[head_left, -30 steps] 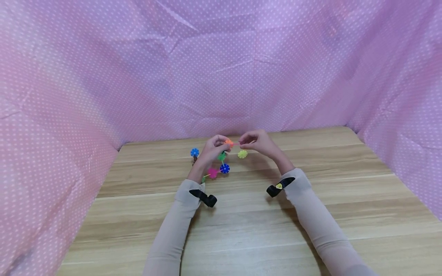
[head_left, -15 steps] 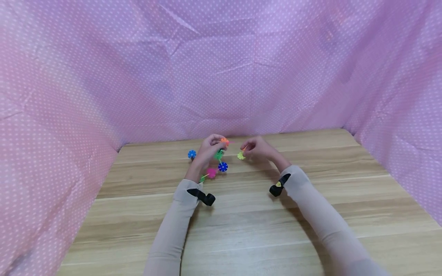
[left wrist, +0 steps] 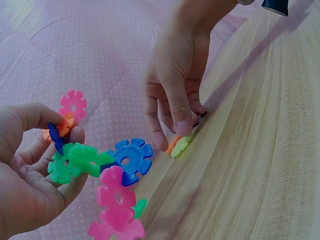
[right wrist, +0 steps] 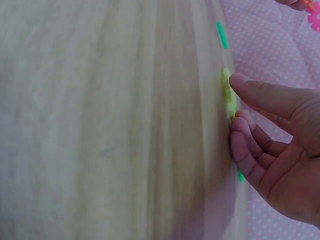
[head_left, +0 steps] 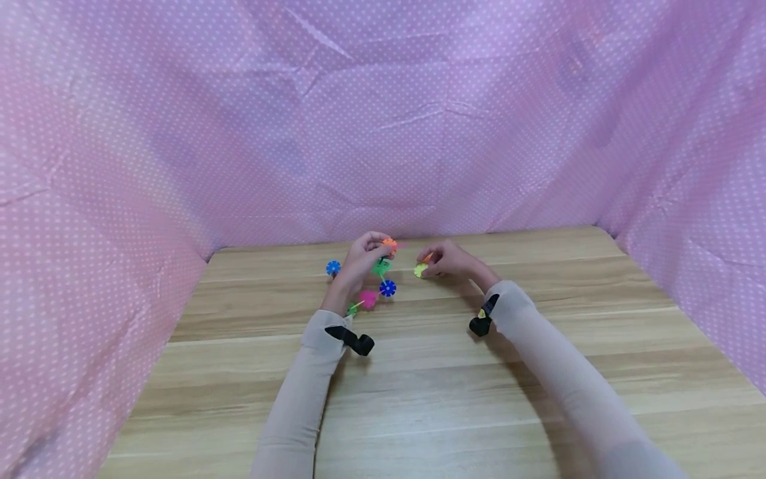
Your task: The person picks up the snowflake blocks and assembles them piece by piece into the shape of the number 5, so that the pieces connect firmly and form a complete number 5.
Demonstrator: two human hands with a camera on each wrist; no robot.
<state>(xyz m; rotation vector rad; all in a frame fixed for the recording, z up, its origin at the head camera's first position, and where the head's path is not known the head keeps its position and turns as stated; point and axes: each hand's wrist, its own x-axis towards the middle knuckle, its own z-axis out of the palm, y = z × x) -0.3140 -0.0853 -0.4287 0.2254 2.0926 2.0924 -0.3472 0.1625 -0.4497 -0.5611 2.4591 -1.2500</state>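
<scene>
My left hand [left wrist: 32,165] grips a chain of interlocking plastic snowflake discs, lifted beside the table in the left wrist view. Its fingers are at an orange disc [left wrist: 62,127] and a dark blue disc [left wrist: 56,138]. A pink disc [left wrist: 73,105] juts out at one end; green discs [left wrist: 87,159], a blue disc [left wrist: 131,159] and pink discs [left wrist: 116,192] follow downward. On the wood, my right hand [head_left: 450,258] is at a yellow snowflake disc [left wrist: 182,146] and an orange disc [left wrist: 173,144] beside it. Its thumb touches the yellow one; whether it pinches either, I cannot tell.
The wooden tabletop [head_left: 413,386] stretches toward me, backed by a pink dotted cloth [head_left: 383,133]. A light blue disc [head_left: 333,268] shows left of my left hand. Black wrist straps [head_left: 350,339] are on both sleeves.
My right hand has let go of the pink disc at the chain's end and moved down to the yellow and orange discs. The left hand keeps its grip, shifting slightly left.
</scene>
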